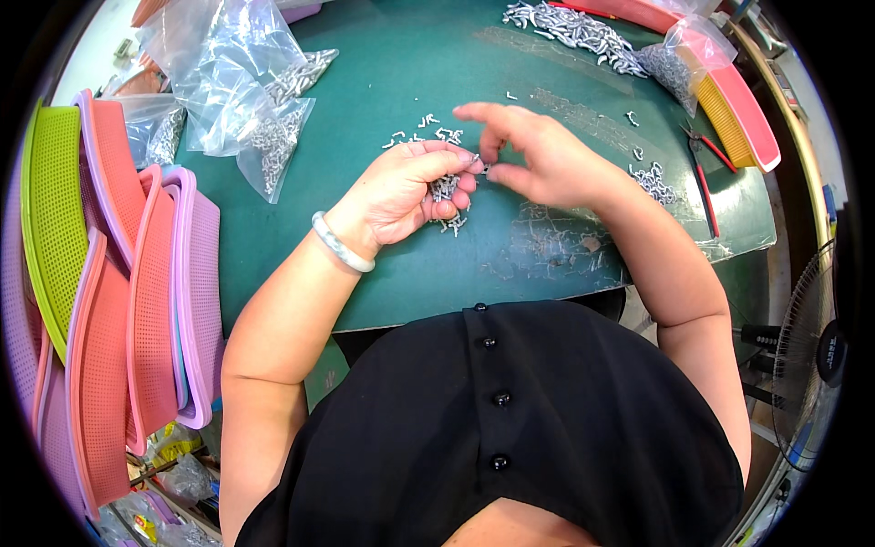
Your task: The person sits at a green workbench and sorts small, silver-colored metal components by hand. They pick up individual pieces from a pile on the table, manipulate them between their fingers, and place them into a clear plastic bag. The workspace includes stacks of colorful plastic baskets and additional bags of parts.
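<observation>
Head view, the only one. The person sits close against a dark green surface (410,264), both forearms coming up from the lower edge.

The left hand (410,187) lies palm-up and cupped, its fingers curled around a heap of small grey metal parts (445,190). The cupping appears meant to keep a stock of parts from spilling while leaving them within reach of the other hand. A pale bangle (342,242) sits on that wrist.

The right hand (538,159) is just beside the left, nearly touching. Thumb and forefinger are pinched together on one small part (486,168) at the edge of the heap, the other fingers spread clear, seemingly so the pinch can be seen and worked freely.

A few loose parts (424,135) lie scattered on the surface just beyond the hands, and another small cluster (654,180) rests to the right of the right wrist.

Further off: clear plastic bags (241,87) holding more of the grey parts at the upper left; a long heap of the same parts (574,29) at the upper edge; red-handled pliers (706,159) to the right. Stacked mesh trays (137,301) in pink, lilac and green stand on edge at the left; a pink and a yellow tray (738,109) lie at the upper right. A floor fan (807,356) stands at the right rim.
</observation>
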### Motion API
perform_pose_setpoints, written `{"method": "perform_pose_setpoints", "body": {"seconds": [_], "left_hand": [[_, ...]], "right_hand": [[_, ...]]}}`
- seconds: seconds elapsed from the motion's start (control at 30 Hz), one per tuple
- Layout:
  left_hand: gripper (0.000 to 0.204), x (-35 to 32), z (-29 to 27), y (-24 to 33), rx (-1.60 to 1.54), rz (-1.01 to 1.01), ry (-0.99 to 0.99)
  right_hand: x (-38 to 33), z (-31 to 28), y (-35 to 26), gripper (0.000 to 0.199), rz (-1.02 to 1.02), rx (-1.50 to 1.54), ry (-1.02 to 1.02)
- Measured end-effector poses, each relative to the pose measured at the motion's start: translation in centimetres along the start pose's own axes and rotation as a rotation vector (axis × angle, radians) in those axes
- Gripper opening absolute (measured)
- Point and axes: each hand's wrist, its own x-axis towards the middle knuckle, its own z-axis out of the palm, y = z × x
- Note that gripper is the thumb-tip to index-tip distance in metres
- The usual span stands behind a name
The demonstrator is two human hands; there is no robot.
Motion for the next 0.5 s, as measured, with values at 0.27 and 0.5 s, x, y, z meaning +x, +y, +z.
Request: {"method": "perform_pose_setpoints", "body": {"seconds": [0.27,0.5], "left_hand": [[0.014,0.14,-0.16,-0.08,0.037,0.014,0.037],[0.010,0.14,-0.26,0.28,-0.071,0.056,0.039]], "right_hand": [[0.10,0.49,-0.07,0.046,0.080,-0.050,-0.051],[0.09,0.20,0.35,0.046,0.091,-0.060,-0.035]]}}
